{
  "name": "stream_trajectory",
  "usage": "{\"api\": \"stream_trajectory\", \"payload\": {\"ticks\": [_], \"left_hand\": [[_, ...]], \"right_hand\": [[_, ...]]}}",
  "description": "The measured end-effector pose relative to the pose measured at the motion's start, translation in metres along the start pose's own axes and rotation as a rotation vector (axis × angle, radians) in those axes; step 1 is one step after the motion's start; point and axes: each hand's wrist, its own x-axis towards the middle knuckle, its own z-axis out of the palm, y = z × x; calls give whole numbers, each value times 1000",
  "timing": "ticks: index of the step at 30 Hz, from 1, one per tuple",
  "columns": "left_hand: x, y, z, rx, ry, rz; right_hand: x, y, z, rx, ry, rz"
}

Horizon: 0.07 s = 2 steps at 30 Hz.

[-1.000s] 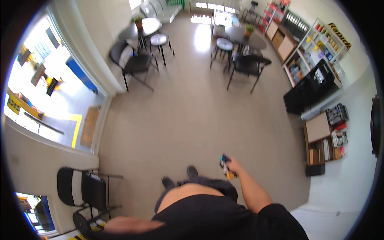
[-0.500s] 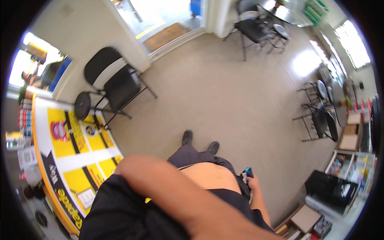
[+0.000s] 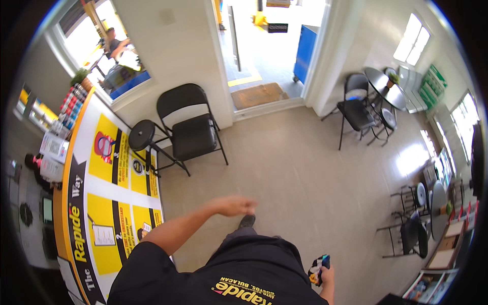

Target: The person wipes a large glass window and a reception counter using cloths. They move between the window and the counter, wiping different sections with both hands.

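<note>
The person's left hand [image 3: 235,206] hung out in front of the body near the middle of the frame, palm down, holding nothing; its fingers [image 3: 249,205] lay loosely together and slightly curled. It hovered above the beige floor [image 3: 305,168], with a dark shoe [image 3: 247,220] just below it in the picture. The right hand [image 3: 325,274] sat low at the lower right of the frame, beside the hip of the black shirt [image 3: 239,274], its fingers wrapped around a small dark object with blue, white and yellow patches [image 3: 318,268]; what kind of object it was could not be told.

Along the left side of the frame curved a yellow, black and white counter front [image 3: 114,198], and its surface [image 3: 56,152] carried papers and a row of small bottles at the upper left. Just beside the counter stood a round black stool [image 3: 141,135], and next to that a black folding chair [image 3: 190,127] against the white wall. Above centre, an open doorway [image 3: 264,46] showed a brown doormat [image 3: 256,95] and a blue cabinet [image 3: 306,51] outside. At the upper right stood a round dark table [image 3: 384,87] with a small potted plant and black chairs around it. Another dark chair [image 3: 413,236] stood at the right edge.
</note>
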Motion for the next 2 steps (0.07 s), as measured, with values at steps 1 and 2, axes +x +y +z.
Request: {"api": "stream_trajectory", "payload": {"ticks": [1,2], "left_hand": [[-18,35,-25,-173,176,42],[-34,37,-31,-170,227,37]], "right_hand": [[12,8,0,48,-46,-75],[42,35,-5,96,-107,-159]]}}
